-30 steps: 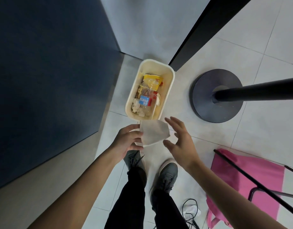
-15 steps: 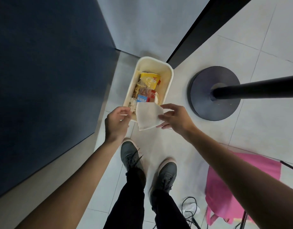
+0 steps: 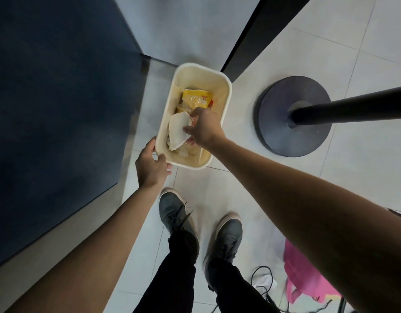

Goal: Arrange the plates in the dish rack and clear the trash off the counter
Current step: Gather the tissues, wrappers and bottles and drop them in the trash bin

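White paper (image 3: 177,130), pinched by the right hand (image 3: 204,129), lies inside the cream bin (image 3: 196,75); the left hand (image 3: 150,166) grips the bin's near-left corner.

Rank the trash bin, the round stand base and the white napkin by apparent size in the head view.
1. trash bin and round stand base: about alike, unranked.
2. white napkin: clearly smallest, partly covered by the right hand.

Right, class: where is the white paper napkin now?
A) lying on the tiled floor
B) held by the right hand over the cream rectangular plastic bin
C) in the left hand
B: the right hand pinches the white paper napkin above the open cream rectangular plastic bin.
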Available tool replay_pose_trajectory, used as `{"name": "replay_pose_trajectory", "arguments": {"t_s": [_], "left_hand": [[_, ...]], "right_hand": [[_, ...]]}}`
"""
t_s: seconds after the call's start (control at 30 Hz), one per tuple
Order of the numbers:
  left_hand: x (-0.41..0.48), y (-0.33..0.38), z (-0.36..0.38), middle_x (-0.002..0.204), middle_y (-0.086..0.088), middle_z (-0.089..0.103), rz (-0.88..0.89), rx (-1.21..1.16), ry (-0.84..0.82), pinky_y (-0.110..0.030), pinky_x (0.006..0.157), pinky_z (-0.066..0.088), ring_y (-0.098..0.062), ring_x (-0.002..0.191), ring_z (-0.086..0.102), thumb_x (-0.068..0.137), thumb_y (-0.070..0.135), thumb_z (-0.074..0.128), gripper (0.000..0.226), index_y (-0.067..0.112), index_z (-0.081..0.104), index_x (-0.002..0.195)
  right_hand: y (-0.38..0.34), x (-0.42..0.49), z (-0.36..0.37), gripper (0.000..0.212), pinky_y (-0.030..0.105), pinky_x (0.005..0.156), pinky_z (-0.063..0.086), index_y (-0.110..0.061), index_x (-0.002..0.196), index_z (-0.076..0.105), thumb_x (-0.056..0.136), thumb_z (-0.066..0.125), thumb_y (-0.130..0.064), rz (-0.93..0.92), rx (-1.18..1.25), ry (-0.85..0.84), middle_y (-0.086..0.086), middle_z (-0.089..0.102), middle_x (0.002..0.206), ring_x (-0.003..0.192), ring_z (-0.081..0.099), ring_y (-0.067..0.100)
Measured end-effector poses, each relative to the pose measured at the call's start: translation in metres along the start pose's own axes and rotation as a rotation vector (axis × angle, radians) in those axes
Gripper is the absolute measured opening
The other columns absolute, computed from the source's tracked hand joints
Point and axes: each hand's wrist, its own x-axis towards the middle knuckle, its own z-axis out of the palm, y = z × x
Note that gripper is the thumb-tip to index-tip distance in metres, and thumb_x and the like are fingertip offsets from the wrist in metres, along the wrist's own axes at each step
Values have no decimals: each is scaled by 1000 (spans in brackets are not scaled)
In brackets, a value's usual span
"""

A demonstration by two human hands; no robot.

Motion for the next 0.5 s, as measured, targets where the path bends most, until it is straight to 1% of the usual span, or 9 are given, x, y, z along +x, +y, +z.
{"name": "replay_pose_trajectory", "arguments": {"t_s": [0.03,0.1,0.2,0.23,0.3,0.37,0.43,0.5], "left_hand": [[-1,0,2,114,2,57,-12,-21,-1,-25,48,57,-16,62,68,97,-4,46,48,27,58,132],[-3,-4,4,111,4,56,-4,-57,-3,-24,47,56,-17,61,69,99,-3,44,49,32,58,130],[0,-8,4,111,1,57,13,-77,-17,-26,48,56,-18,58,70,99,-3,44,49,40,56,120],[2,-9,5,111,1,57,10,-86,-10,-26,48,56,-16,56,70,99,-3,44,49,38,57,122],[2,-13,5,108,4,57,2,-81,-6,-24,49,56,-14,56,70,100,-2,44,48,32,56,132],[2,-14,4,111,5,57,9,-56,-21,-24,50,56,-13,61,71,101,1,44,47,29,53,138],[1,-13,2,117,3,57,-1,-38,-50,-26,52,58,-14,66,72,102,4,44,46,28,50,140],[-2,-9,-2,119,4,56,-17,7,-81,-32,57,61,-13,70,72,102,5,45,45,27,49,140]], "right_hand": [[-2,4,5,39,46,71,61,-7,123,54,88,71,-12,-8,-18,4,12,58,108,86,68,35],[-2,11,13,40,48,75,59,-7,122,53,87,72,-16,-17,-70,6,15,59,112,88,67,35],[-1,20,24,40,46,78,59,-5,123,53,89,71,-14,-10,-113,-12,15,60,112,89,67,34],[-2,22,26,39,45,81,59,-4,125,52,90,69,-12,-22,-123,-20,15,60,113,92,67,34],[-5,25,31,38,46,87,57,0,127,51,92,65,-8,-39,-146,-38,17,58,114,100,66,37],[-10,22,30,40,46,90,56,1,129,50,93,64,-8,-30,-128,-52,12,51,104,102,65,37],[-11,17,26,47,45,90,56,-2,132,48,92,67,-13,-17,-115,-66,7,45,101,102,64,35],[-10,9,20,55,43,88,56,-5,135,45,90,70,-22,-16,-149,-58,6,51,105,100,64,31]]}}
